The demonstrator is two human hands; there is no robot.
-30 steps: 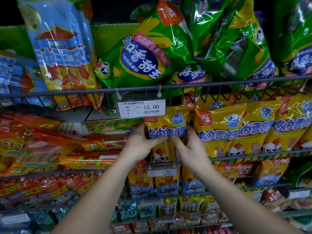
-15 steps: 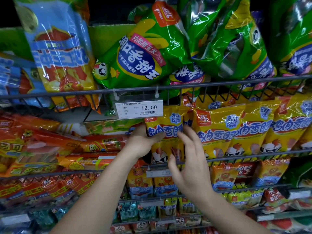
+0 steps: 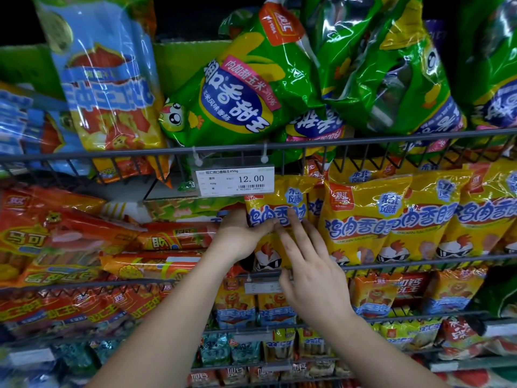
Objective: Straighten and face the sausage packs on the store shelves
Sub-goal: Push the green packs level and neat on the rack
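One yellow pack (image 3: 270,203) sits partly behind the price tag (image 3: 234,180); left hand (image 3: 241,237) grips its edge, right hand (image 3: 316,280) hovers, fingers spread.

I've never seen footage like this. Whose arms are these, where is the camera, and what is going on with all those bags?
There is no machine here. These are a person's two bare arms, filmed by a single wide-angle camera worn on the head, which looks forward and down at store shelves. The left hand grips the left edge of a yellow sausage pack that stands behind the rail of a wire shelf. The right hand is open, with its fingers straight over the pack's front. I cannot tell whether they touch it. More yellow packs stand to the right and orange-red packs lie to the left. Green packs fill the shelf above, where a price tag reads 12.00.
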